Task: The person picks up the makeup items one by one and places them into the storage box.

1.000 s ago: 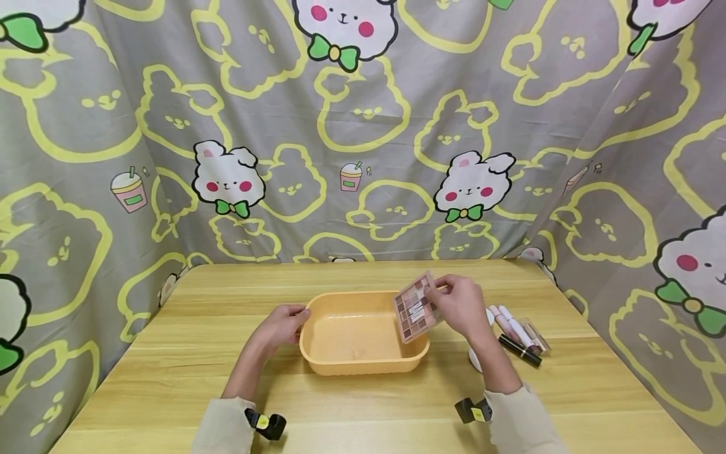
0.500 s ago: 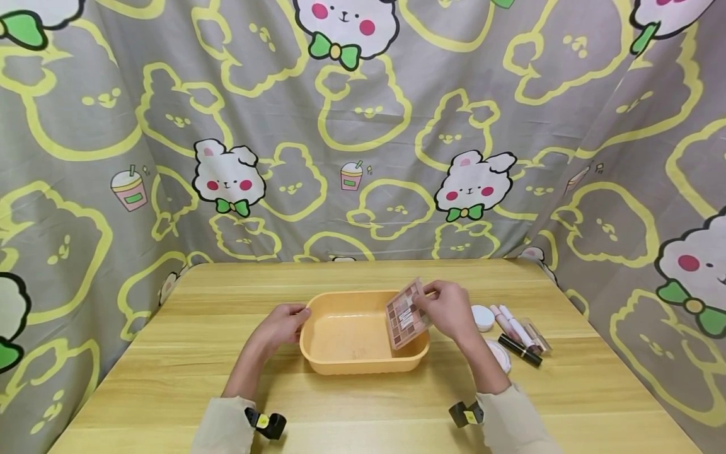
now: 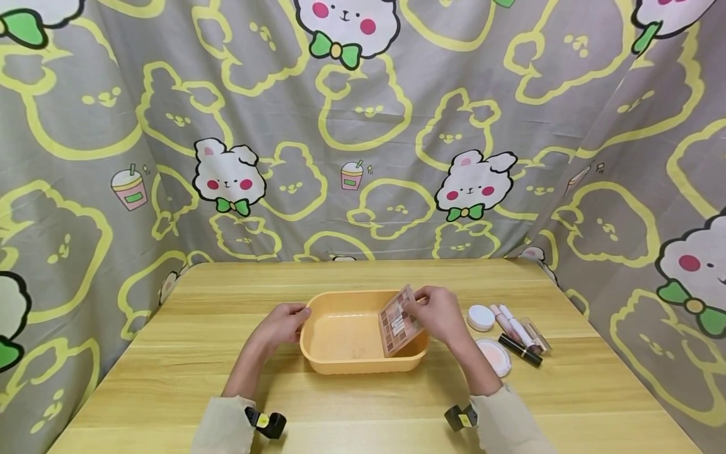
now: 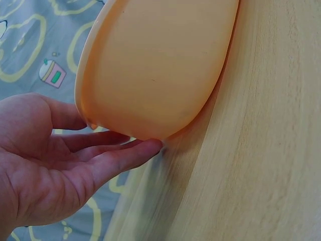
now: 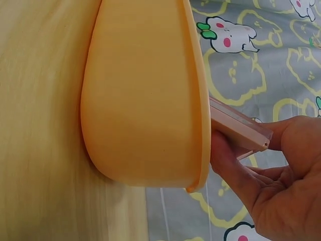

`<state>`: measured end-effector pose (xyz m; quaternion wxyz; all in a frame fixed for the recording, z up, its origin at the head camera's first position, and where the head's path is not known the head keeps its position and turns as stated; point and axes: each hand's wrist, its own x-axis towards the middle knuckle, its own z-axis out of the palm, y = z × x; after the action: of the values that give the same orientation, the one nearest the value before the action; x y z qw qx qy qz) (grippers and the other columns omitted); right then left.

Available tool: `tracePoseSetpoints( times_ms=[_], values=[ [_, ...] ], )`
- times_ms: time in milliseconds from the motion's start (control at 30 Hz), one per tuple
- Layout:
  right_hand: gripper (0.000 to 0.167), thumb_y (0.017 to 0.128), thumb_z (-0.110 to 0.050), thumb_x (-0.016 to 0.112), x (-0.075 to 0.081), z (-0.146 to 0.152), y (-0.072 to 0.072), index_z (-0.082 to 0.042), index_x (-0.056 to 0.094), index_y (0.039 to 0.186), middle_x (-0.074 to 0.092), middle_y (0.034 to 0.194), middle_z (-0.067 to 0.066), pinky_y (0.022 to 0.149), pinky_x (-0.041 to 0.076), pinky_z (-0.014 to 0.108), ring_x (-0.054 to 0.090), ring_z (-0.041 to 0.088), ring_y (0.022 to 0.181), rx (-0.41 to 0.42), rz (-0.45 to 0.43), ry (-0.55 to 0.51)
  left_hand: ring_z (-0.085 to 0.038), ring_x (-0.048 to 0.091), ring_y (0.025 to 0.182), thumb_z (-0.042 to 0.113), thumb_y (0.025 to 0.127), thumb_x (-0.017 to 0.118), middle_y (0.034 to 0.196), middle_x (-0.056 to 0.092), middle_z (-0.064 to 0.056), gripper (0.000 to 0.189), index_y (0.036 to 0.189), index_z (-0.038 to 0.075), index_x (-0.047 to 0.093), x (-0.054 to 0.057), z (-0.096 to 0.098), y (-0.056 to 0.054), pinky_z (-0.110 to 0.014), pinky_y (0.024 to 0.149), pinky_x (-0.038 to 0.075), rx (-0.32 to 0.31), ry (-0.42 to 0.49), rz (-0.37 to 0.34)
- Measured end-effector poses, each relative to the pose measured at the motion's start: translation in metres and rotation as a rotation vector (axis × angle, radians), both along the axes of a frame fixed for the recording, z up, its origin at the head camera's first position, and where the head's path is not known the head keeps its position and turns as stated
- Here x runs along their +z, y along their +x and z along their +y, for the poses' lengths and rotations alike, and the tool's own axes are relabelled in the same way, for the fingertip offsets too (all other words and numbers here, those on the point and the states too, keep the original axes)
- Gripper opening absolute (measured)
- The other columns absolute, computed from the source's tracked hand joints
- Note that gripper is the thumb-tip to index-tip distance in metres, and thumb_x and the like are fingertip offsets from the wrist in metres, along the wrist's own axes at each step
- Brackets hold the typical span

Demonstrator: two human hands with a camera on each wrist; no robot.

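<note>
An orange plastic basin (image 3: 340, 334) stands on the wooden table. My left hand (image 3: 282, 326) holds its left end, the thumb at the rim and the other fingers along the outer wall, as the left wrist view shows of that hand (image 4: 65, 160). Between thumb and fingers my right hand (image 3: 442, 312) pinches an eyeshadow palette (image 3: 395, 325) by its right edge. The palette tilts, its lower part inside the right end of the basin and its top corner above the rim. In the right wrist view the basin wall hides most of the palette (image 5: 238, 128).
To the right of the basin lie a white round jar (image 3: 481, 318), a round powder compact (image 3: 495, 357), a black tube (image 3: 520, 350), pale pink and white tubes (image 3: 517, 328) and a small clear case (image 3: 535, 336). A patterned curtain (image 3: 363, 139) hangs behind the table (image 3: 363, 410).
My right hand has moved left and down with the palette, lowering it further into the basin. The round jar and compact have come into view from behind that arm. My left hand stays put.
</note>
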<state>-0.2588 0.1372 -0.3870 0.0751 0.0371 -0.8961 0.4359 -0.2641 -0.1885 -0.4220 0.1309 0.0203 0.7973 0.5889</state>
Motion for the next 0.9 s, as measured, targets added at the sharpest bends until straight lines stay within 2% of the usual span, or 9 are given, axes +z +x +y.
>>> tracePoseSetpoints(
  times_ms=[233, 367, 900],
  values=[
    [0.02, 0.088, -0.017, 0.076, -0.0012, -0.0013, 0.0007, 0.002, 0.074, 0.093, 0.073, 0.075, 0.006, 0.052, 0.052, 0.026, 0.066, 0.013, 0.063, 0.03, 0.006, 0.007, -0.03, 0.067, 0.108, 0.019, 0.109, 0.044, 0.12, 0.067, -0.025, 0.043, 0.14, -0.01, 0.052, 0.0006, -0.0006, 0.0018, -0.043, 0.087, 0.06, -0.01, -0.03, 0.01],
    [0.019, 0.087, -0.016, 0.077, -0.0017, -0.0024, 0.0013, 0.002, 0.073, 0.092, 0.074, 0.075, 0.007, 0.052, 0.053, 0.026, 0.067, 0.013, 0.063, 0.038, -0.005, 0.0, -0.028, 0.068, 0.107, 0.019, 0.109, 0.044, 0.12, 0.067, -0.023, 0.042, 0.14, -0.008, 0.053, -0.0003, -0.0008, 0.0001, -0.041, 0.086, 0.06, 0.007, -0.034, 0.004],
    [0.024, 0.086, -0.013, 0.072, 0.0044, -0.0006, 0.004, 0.004, 0.072, 0.102, 0.074, 0.083, 0.01, 0.054, 0.053, 0.026, 0.066, 0.014, 0.068, 0.057, -0.058, 0.051, -0.027, 0.068, 0.106, 0.018, 0.109, 0.044, 0.12, 0.068, -0.023, 0.041, 0.14, -0.008, 0.053, -0.0004, -0.0005, -0.001, -0.037, 0.083, 0.061, 0.022, -0.03, -0.002]
  ],
)
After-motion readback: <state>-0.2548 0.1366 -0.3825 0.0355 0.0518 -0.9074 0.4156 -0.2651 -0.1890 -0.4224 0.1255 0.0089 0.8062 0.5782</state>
